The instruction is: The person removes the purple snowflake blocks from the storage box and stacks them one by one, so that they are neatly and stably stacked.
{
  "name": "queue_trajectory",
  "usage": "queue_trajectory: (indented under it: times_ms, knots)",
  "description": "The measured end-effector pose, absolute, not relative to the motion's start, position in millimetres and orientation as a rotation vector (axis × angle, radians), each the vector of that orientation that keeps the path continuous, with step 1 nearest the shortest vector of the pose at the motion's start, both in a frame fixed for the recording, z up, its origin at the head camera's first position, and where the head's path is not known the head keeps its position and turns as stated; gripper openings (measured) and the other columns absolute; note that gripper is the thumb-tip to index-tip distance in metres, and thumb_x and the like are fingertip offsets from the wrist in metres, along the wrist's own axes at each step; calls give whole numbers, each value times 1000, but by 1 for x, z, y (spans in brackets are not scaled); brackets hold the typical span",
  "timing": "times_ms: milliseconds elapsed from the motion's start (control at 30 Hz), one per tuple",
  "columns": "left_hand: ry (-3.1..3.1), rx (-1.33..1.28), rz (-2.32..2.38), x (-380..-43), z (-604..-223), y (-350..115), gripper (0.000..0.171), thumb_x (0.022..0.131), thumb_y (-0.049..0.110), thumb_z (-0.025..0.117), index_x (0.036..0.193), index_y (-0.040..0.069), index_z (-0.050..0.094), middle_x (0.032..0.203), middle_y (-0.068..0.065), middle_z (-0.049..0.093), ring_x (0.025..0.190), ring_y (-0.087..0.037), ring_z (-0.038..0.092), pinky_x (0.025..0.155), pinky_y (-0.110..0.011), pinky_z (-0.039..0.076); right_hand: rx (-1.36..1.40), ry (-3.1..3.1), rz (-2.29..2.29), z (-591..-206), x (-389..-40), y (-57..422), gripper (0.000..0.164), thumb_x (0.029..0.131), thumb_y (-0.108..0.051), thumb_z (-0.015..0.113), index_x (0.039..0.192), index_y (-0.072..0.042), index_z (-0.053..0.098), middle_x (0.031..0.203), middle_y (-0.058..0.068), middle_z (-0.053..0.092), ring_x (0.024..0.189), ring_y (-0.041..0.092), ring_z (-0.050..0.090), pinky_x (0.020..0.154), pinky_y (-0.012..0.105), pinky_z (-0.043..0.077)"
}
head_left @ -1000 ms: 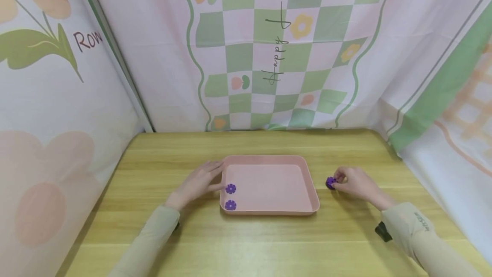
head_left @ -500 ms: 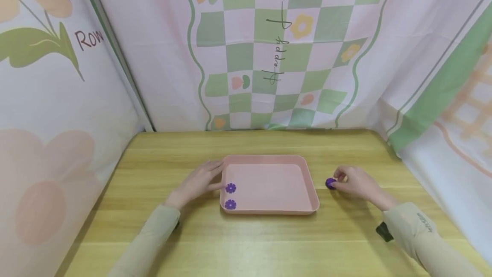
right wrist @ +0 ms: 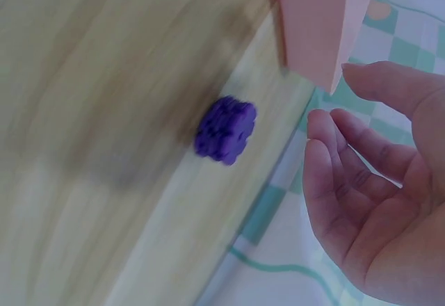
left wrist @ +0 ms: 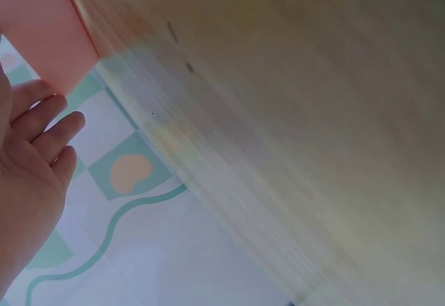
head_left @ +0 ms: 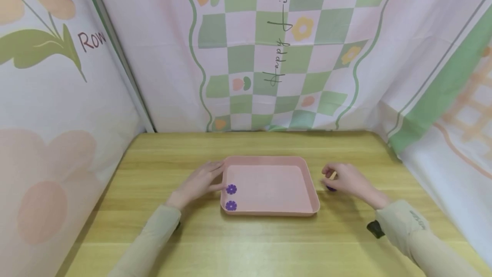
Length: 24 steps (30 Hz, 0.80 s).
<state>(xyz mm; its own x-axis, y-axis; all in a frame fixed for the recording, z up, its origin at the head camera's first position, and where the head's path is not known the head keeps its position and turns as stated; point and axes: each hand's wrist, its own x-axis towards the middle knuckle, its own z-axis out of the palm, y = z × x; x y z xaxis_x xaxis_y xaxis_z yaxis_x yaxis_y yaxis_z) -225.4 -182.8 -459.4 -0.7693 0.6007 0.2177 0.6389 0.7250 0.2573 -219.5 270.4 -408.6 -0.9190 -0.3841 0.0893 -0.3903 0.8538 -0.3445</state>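
Observation:
A shallow pink tray (head_left: 269,213) sits on the wooden table. Inside, along its left side, lie two flat purple flower-shaped pieces, one (head_left: 231,189) behind the other (head_left: 231,205). My left hand (head_left: 197,183) rests against the tray's left rim, fingers extended and thumb beside the rear piece. To the right of the tray, my right hand (head_left: 347,181) hovers over a small stack of purple flower-shaped pieces (right wrist: 226,131). Its thumb and fingers are bent but apart in the right wrist view, with nothing visible between them. In the head view this hand partly hides the stack (head_left: 331,188).
The wooden table (head_left: 246,243) extends on every side of the tray. A printed checkered curtain (head_left: 276,54) hangs behind it. Patterned cloths hang at the left (head_left: 57,140) and right (head_left: 453,110).
My right hand has shifted left off the purple stack, which stays on the table. My left hand keeps its place at the tray's rim.

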Motion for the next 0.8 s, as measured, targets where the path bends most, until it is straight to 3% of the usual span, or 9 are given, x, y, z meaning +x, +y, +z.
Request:
queue_trajectory:
  times_ms: [400,800]
  knots:
    - [-2821,-1012,-495,-224,-458,-184,69,91,38,69,144,0,46,151,-22,45,139,-42,46,120,-59,31,753,-2971,653,-406,-223,243,14,86,-15,75,94,-5,69,82,1,72,62,5,61,55,17,50]
    - [-2842,-1003,-482,-227,-459,-185,71,92,43,66,146,2,44,153,-20,44,141,-40,44,122,-57,29,882,-2993,645,-405,-230,219,16,84,-12,74,96,-4,69,83,-1,70,74,8,62,63,20,54]
